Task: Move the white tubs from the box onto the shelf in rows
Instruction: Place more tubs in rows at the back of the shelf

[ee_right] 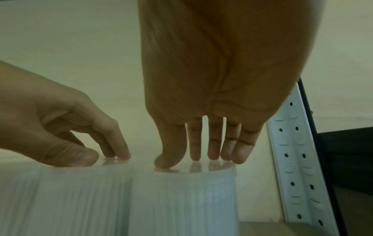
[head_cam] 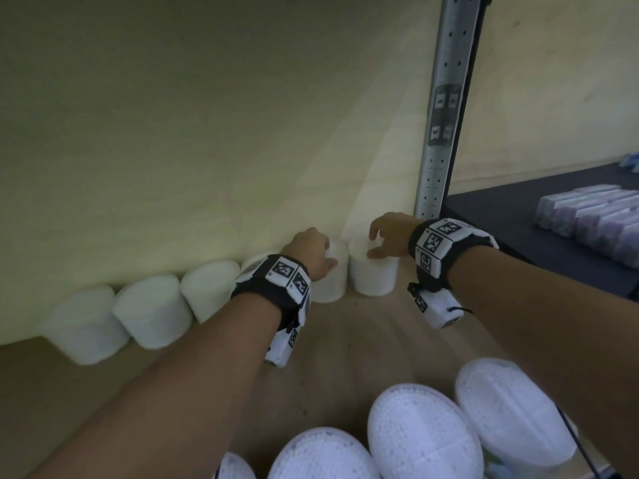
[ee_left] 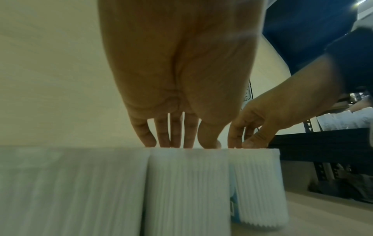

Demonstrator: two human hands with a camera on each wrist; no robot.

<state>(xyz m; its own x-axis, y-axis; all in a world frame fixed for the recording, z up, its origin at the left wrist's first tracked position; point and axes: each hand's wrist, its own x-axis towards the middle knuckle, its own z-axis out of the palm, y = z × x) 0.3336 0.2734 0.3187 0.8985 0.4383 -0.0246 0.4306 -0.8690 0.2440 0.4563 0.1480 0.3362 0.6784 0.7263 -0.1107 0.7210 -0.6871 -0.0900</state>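
Observation:
A row of white ribbed tubs (head_cam: 152, 309) stands along the back wall of the wooden shelf (head_cam: 345, 326). My left hand (head_cam: 326, 257) rests its straight fingertips (ee_left: 175, 142) on the lid of the second tub from the right (head_cam: 332, 285) (ee_left: 187, 188). My right hand (head_cam: 375, 242) (ee_right: 201, 159) touches the lid of the rightmost tub (head_cam: 375, 278) (ee_right: 185, 199) with its fingers extended. These two tubs stand side by side, nearly touching. More white tubs (head_cam: 422, 437) lie close to me at the bottom of the head view; the box itself cannot be made out.
A perforated metal upright (head_cam: 439, 115) (ee_right: 298, 159) stands just right of the last tub. Beyond it is a dark shelf (head_cam: 501, 209) with several pale packs (head_cam: 594, 219). Bare wooden shelf lies in front of the row.

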